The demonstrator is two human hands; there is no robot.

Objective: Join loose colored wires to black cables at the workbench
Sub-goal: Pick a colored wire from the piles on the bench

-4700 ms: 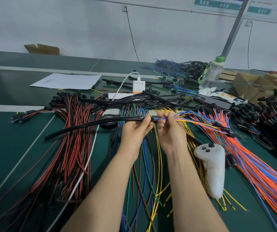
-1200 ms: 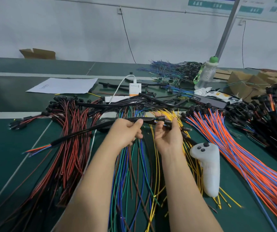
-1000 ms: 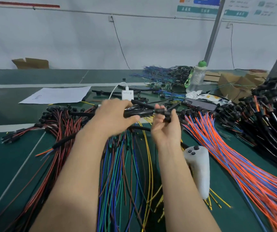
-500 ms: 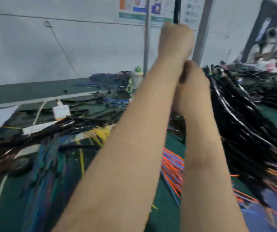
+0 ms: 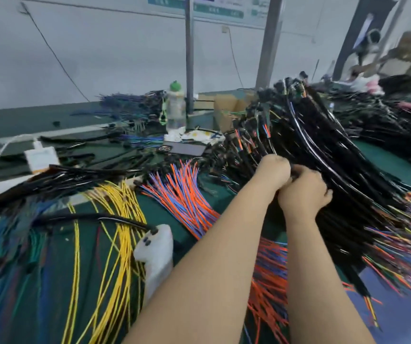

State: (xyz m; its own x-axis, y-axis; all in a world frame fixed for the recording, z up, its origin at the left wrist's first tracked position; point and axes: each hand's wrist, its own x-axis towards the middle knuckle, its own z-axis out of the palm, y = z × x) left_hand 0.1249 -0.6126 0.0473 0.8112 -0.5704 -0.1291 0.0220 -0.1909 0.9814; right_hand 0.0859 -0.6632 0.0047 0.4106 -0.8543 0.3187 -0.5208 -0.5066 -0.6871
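Note:
My left hand (image 5: 274, 170) and my right hand (image 5: 303, 193) are pressed close together, both curled, at the near edge of a big pile of finished black cables (image 5: 336, 150) on the right of the bench. A short piece of black cable (image 5: 293, 173) shows between the two fists; the rest of it is lost against the pile. Loose orange and blue wires (image 5: 182, 194) fan out left of my arms. Yellow wires (image 5: 122, 219) lie further left, and blue and green wires (image 5: 13, 244) at the far left. One black cable (image 5: 95, 217) lies across them.
A white controller (image 5: 155, 256) lies beside my left forearm. Behind are a water bottle (image 5: 176, 108), a cardboard box (image 5: 226, 108), a phone (image 5: 182, 148), a white charger (image 5: 42, 158) and two upright posts (image 5: 189, 58). The view is blurred.
Both hands lifted the joined cable from the middle of the bench, swung it up and right, and came down onto the black cable pile. The view turned right with them.

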